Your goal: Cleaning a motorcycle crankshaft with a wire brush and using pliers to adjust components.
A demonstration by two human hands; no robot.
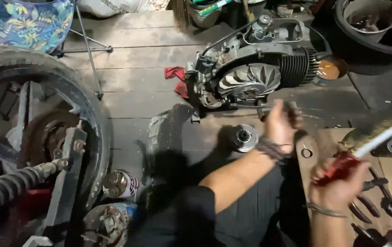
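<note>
The dark wooden plank floor (132, 98) carries a large rubber tyre (58, 87) and a finned metal engine (251, 68). The left hand (280, 126) has its grip closed on a small dark part, just beside the engine. The right hand (338, 185) clamps a red-handled brush (370, 137); I judge its stiff bristles could flick grit onto the ribbed round hub (244, 136).

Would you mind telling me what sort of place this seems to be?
Probably a small motorbike repair spot on a wooden floor: a removed engine lies on the planks, a wheel stands at the left, and the right hand holds a brush.
</note>
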